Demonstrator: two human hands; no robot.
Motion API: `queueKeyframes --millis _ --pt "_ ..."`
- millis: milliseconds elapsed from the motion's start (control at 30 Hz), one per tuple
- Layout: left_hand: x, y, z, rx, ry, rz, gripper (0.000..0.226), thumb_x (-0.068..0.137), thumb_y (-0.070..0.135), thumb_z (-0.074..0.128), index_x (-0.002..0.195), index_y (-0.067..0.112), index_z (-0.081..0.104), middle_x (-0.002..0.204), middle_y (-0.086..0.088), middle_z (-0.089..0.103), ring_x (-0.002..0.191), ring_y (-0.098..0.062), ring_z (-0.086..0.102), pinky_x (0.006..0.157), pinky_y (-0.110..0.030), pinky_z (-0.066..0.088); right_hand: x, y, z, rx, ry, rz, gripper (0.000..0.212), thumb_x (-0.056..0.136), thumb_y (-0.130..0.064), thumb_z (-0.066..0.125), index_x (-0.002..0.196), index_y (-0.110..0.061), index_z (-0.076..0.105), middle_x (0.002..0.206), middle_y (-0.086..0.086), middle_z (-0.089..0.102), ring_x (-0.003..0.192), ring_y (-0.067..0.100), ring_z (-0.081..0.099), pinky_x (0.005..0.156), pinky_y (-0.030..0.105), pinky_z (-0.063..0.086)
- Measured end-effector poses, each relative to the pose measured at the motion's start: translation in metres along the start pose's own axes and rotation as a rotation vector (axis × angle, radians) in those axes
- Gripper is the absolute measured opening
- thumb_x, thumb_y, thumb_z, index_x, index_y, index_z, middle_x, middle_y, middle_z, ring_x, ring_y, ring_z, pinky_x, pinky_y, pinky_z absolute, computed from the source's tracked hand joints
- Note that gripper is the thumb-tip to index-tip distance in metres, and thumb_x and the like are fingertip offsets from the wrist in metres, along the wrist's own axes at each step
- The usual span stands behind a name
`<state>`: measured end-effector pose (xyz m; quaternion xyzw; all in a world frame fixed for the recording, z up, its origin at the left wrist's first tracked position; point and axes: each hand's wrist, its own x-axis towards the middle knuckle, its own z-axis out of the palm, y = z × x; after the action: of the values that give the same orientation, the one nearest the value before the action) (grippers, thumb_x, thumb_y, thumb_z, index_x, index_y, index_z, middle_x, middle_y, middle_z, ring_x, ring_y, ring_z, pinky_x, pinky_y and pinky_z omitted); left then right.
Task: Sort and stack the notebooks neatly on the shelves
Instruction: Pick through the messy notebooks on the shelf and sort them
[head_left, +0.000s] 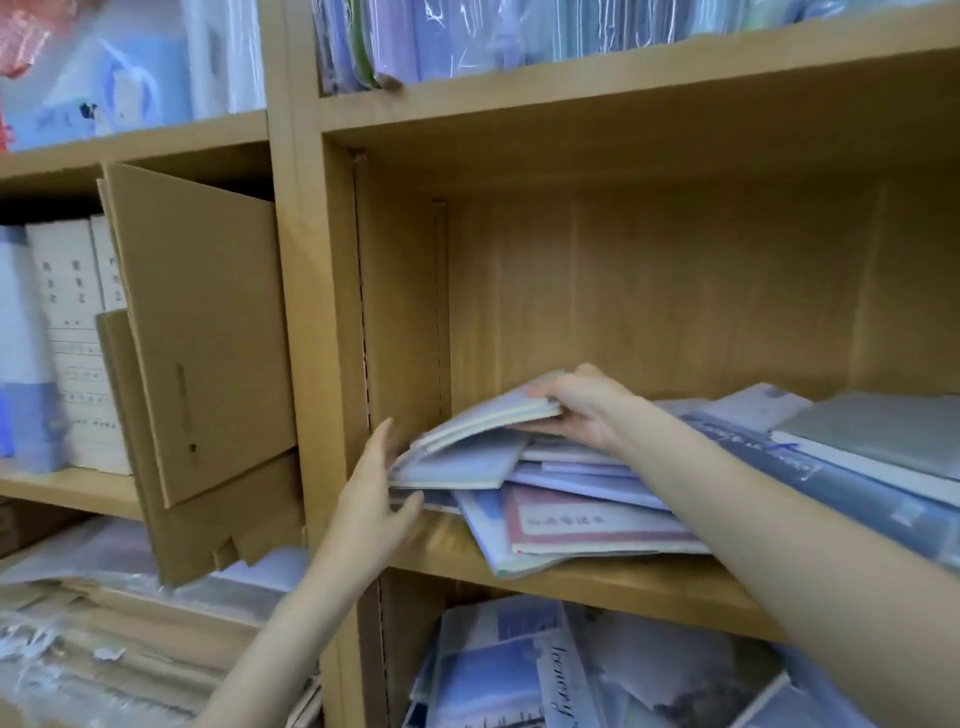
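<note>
On the middle shelf (597, 574) of a wooden bookcase, the right hand (576, 410) has its fingers curled over the top and its thumb under a thin bundle of pale blue notebooks (493, 415), pinching it at its right end so that the bundle tilts, right end raised, left end dipping toward the pile. The left hand (374, 499) stands edge-on just beside the pile's left side, fingers straight and together, thumb spread below, the fingertips touching the edges of the lower notebooks. Beneath both hands lies a loose, fanned pile of notebooks (571, 493), blue and lilac covers overlapping at different angles, one with a red-bordered cover (587, 522) near the front edge and overhanging the board. Farther right on that shelf rest larger flat books, a grey one (883, 431) uppermost. Plastic-wrapped stationery (519, 36) stands on the shelf above, picture-covered books (498, 680) lie below, and a folded cardboard box (208, 332) leans out of the left bay.
</note>
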<state>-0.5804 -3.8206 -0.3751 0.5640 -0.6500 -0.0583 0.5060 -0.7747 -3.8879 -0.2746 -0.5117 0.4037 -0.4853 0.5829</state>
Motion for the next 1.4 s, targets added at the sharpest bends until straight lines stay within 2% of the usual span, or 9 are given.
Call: queueKeyframes --millis 167,267,467,633,767,867,1033,1233,1400 --pt "-0.001 -0.009 0.011 0.191 0.023 0.259 0.071 0.086 0.009 0.063 0.144 0.025 0.026 0.134 0.012 0.037 0.127 -0.005 0.032 0.105 -0.02 0.025 0.019 0.004 -0.027 -0.22 0.113 -0.071 0.059 0.086 0.002 0.06 0.137 0.004 0.03 0.104 0.016 0.055 0.079 0.019 0.059 0.069 0.027 0.053" --pt "0.006 -0.003 0.018 0.26 0.016 0.432 0.062 0.084 0.01 0.065 0.138 0.023 0.037 0.134 -0.002 0.048 0.123 -0.012 0.038 0.104 -0.04 0.037 0.005 -0.013 -0.059 -0.508 0.142 -0.14 0.045 0.085 -0.01 0.066 0.125 -0.007 0.046 0.109 0.009 0.057 0.093 0.017 0.057 0.079 0.025 0.049" --pt "-0.005 0.028 0.039 0.084 -0.047 0.3 0.066 0.091 0.029 0.055 0.145 0.031 0.018 0.144 0.01 0.036 0.129 -0.009 0.038 0.102 -0.026 0.034 -0.073 -0.034 -0.109 -1.248 -0.03 -0.236 0.045 0.082 -0.04 0.066 0.122 -0.019 0.058 0.12 -0.007 0.055 0.109 0.011 0.051 0.095 0.025 0.037" --pt "-0.03 0.048 0.058 0.112 0.018 0.308 0.051 0.094 0.027 0.053 0.141 0.022 0.033 0.131 0.006 0.049 0.123 -0.015 0.042 0.106 -0.035 0.031 -0.143 -0.017 -0.149 -1.426 -0.053 -0.173 0.098 0.037 -0.095 0.049 0.118 -0.041 0.054 0.126 -0.019 0.052 0.119 0.004 0.047 0.097 0.019 0.035" --pt "-0.053 0.059 0.082 0.293 0.135 0.41 0.045 0.09 0.035 0.041 0.129 0.014 0.047 0.122 -0.001 0.057 0.121 -0.017 0.039 0.107 -0.038 0.02 -0.155 0.015 -0.153 -1.747 0.043 -0.046 0.093 0.082 -0.058 0.058 0.15 -0.015 0.01 0.157 0.003 0.01 0.143 0.018 0.015 0.114 0.027 0.019" --pt "-0.063 0.07 0.095 0.418 0.179 0.5 0.041 0.091 0.032 0.039 0.124 0.013 0.054 0.118 -0.002 0.061 0.116 -0.018 0.046 0.106 -0.043 0.023 -0.157 0.053 -0.149 -2.017 0.324 -0.294 0.074 0.078 -0.02 0.068 0.138 0.004 0.033 0.14 0.024 0.04 0.125 0.037 0.045 0.099 0.046 0.043" --pt "-0.06 0.093 0.112 0.417 0.067 0.534 0.037 0.085 0.032 0.039 0.117 0.026 0.057 0.111 0.0 0.064 0.103 -0.019 0.054 0.094 -0.042 0.036 -0.158 0.047 -0.173 -1.774 0.548 -0.819 0.042 0.056 0.007 0.067 0.096 -0.004 0.071 0.075 0.016 0.07 0.056 0.034 0.066 0.041 0.035 0.048" --pt "-0.054 0.095 0.118 0.423 -0.163 0.389 0.048 0.086 0.045 0.031 0.117 0.03 0.064 0.116 0.004 0.063 0.105 -0.025 0.059 0.09 -0.039 0.037 -0.146 -0.074 -0.16 -1.224 0.686 -1.117 0.025 0.082 -0.014 0.049 0.099 -0.011 0.067 0.074 0.015 0.065 0.069 0.037 0.059 0.062 0.038 0.044" --pt "-0.043 0.124 0.067 -0.778 -0.135 -0.289 0.027 0.101 0.028 0.036 0.111 0.019 0.058 0.117 -0.009 0.062 0.107 -0.025 0.059 0.079 -0.025 0.046 -0.148 -0.062 -0.133 -1.058 0.409 -1.227 0.025 0.088 -0.017 0.055 0.109 -0.009 0.066 0.085 -0.005 0.065 0.068 0.006 0.049 0.064 0.024 0.038"
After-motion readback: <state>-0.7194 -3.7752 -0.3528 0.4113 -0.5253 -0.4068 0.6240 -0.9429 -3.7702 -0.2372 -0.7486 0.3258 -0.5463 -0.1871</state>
